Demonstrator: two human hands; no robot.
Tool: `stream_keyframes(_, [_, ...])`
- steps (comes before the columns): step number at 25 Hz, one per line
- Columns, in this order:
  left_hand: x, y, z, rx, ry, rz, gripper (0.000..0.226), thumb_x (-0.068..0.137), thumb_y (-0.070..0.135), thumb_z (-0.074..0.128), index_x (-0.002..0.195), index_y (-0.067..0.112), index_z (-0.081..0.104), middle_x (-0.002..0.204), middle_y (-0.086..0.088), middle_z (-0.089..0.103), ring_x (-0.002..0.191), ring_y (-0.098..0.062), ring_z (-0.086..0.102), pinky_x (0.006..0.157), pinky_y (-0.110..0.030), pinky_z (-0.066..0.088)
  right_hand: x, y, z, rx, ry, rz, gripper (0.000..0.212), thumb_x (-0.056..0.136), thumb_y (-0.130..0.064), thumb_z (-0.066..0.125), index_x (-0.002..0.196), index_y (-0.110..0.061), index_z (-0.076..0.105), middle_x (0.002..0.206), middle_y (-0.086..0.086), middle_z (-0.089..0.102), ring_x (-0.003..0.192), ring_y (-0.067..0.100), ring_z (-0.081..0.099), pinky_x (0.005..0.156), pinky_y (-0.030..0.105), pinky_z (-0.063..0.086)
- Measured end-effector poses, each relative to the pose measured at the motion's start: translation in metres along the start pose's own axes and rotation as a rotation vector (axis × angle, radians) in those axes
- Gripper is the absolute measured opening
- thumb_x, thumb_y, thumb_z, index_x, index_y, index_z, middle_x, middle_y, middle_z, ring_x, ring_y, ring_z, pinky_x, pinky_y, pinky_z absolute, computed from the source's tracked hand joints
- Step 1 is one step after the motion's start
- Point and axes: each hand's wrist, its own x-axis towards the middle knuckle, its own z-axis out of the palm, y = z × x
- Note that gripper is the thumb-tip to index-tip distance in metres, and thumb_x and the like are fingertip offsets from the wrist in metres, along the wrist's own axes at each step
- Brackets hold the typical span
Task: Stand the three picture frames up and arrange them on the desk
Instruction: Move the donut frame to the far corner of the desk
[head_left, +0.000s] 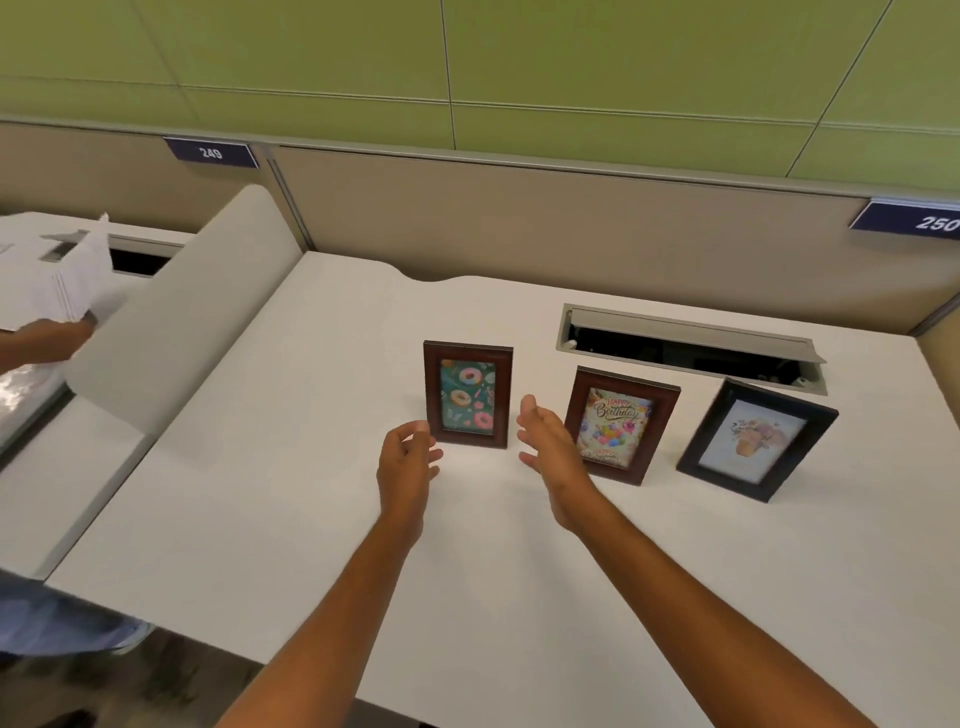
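Note:
Three picture frames stand upright in a row on the white desk (291, 519). The leftmost is a brown frame with a doughnut picture (467, 395). A brown frame with a birthday picture (621, 423) stands in the middle, and a black frame with a flower picture (756, 439) is at the right. My left hand (408, 457) hovers just left of the doughnut frame's lower corner, fingers apart, holding nothing. My right hand (548, 441) is open between the doughnut frame and the birthday frame, partly covering the birthday frame's lower left corner.
An open cable hatch (691, 343) is sunk in the desk behind the frames. A beige partition (571, 223) runs along the back, and a curved divider panel (171, 322) stands at the left. Beyond it another person's hand (47, 338) holds a stack of papers.

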Motion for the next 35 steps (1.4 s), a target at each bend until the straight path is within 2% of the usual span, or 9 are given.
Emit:
stream_keyframes(2, [0.019, 0.015, -0.005, 0.037, -0.019, -0.024, 0.028, 0.107, 0.057, 0.058, 0.121, 0.033, 0.061, 0.13, -0.004, 0.071, 0.114, -0.022, 0.072, 0.094, -0.039, 0.059, 0.017, -0.007, 0.017, -0.005, -0.018, -0.002, 0.066, 0.1, -0.076, 0.047, 0.146, -0.03, 0.049, 0.14, -0.014, 0.058, 0.133, 0.012, 0.051, 0.114, 0.036, 0.04])
stream_keyframes(5, [0.049, 0.035, -0.005, 0.104, -0.123, -0.097, 0.063, 0.102, 0.076, 0.046, 0.144, 0.03, 0.053, 0.145, -0.001, 0.061, 0.133, -0.025, 0.059, 0.115, -0.048, 0.049, 0.045, -0.015, 0.037, -0.003, 0.047, 0.008, 0.086, 0.095, -0.084, 0.044, 0.161, -0.029, 0.039, 0.15, -0.01, 0.053, 0.135, 0.008, 0.051, 0.109, 0.029, 0.039])
stream_keyframes(7, [0.068, 0.047, -0.002, 0.117, -0.252, -0.12, 0.076, 0.1, 0.083, 0.035, 0.154, 0.033, 0.048, 0.149, 0.0, 0.057, 0.137, -0.024, 0.054, 0.117, -0.047, 0.042, 0.062, -0.019, 0.042, 0.023, 0.094, -0.01, 0.08, 0.089, -0.09, 0.039, 0.145, -0.035, 0.049, 0.131, -0.02, 0.062, 0.11, -0.011, 0.066, 0.088, 0.01, 0.05])
stream_keyframes(9, [0.086, 0.057, 0.001, 0.138, -0.378, -0.123, 0.071, 0.096, 0.088, 0.026, 0.14, 0.042, 0.059, 0.139, 0.01, 0.069, 0.126, -0.011, 0.065, 0.105, -0.036, 0.039, 0.08, -0.02, 0.044, 0.037, 0.142, -0.02, 0.077, 0.085, -0.092, 0.034, 0.133, -0.038, 0.061, 0.124, -0.018, 0.069, 0.102, -0.01, 0.072, 0.071, 0.008, 0.053])
stream_keyframes(12, [0.109, 0.062, 0.005, 0.156, -0.511, -0.159, 0.061, 0.094, 0.09, 0.026, 0.11, 0.053, 0.073, 0.1, 0.032, 0.081, 0.094, 0.011, 0.076, 0.089, -0.026, 0.043, 0.102, -0.016, 0.043, 0.043, 0.182, 0.003, 0.083, 0.083, -0.095, 0.032, 0.129, -0.038, 0.072, 0.122, -0.01, 0.081, 0.117, 0.012, 0.073, 0.091, 0.025, 0.055])
stream_keyframes(14, [0.121, 0.062, 0.006, 0.15, -0.548, -0.181, 0.06, 0.095, 0.09, 0.03, 0.1, 0.056, 0.08, 0.1, 0.029, 0.083, 0.093, 0.007, 0.078, 0.092, -0.028, 0.047, 0.114, -0.011, 0.042, 0.063, 0.188, 0.018, 0.08, 0.081, -0.096, 0.036, 0.12, -0.038, 0.075, 0.112, -0.013, 0.085, 0.112, 0.013, 0.078, 0.101, 0.035, 0.058])
stream_keyframes(20, [0.145, 0.058, 0.003, 0.097, -0.541, -0.195, 0.062, 0.095, 0.088, 0.04, 0.096, 0.047, 0.086, 0.107, 0.013, 0.086, 0.097, -0.004, 0.082, 0.09, -0.033, 0.056, 0.129, -0.007, 0.046, 0.112, 0.182, 0.034, 0.074, 0.085, -0.09, 0.039, 0.117, -0.036, 0.078, 0.114, -0.012, 0.085, 0.106, 0.009, 0.081, 0.104, 0.041, 0.056])
stream_keyframes(30, [0.198, 0.093, -0.03, 0.028, -0.373, -0.113, 0.056, 0.102, 0.079, 0.039, 0.108, 0.039, 0.077, 0.102, 0.017, 0.086, 0.107, -0.01, 0.079, 0.101, -0.035, 0.058, 0.18, -0.053, 0.111, 0.069, 0.071, -0.028, 0.071, 0.082, -0.092, 0.039, 0.113, -0.042, 0.078, 0.112, -0.018, 0.085, 0.104, 0.003, 0.08, 0.09, 0.028, 0.056])
stream_keyframes(35, [0.259, 0.126, -0.063, 0.024, -0.249, -0.017, 0.053, 0.103, 0.078, 0.038, 0.102, 0.041, 0.076, 0.094, 0.022, 0.085, 0.092, -0.003, 0.08, 0.088, -0.031, 0.057, 0.24, -0.09, 0.177, 0.032, -0.04, -0.064, 0.066, 0.085, -0.095, 0.036, 0.094, -0.052, 0.085, 0.11, -0.013, 0.086, 0.101, 0.007, 0.082, 0.091, 0.034, 0.059])
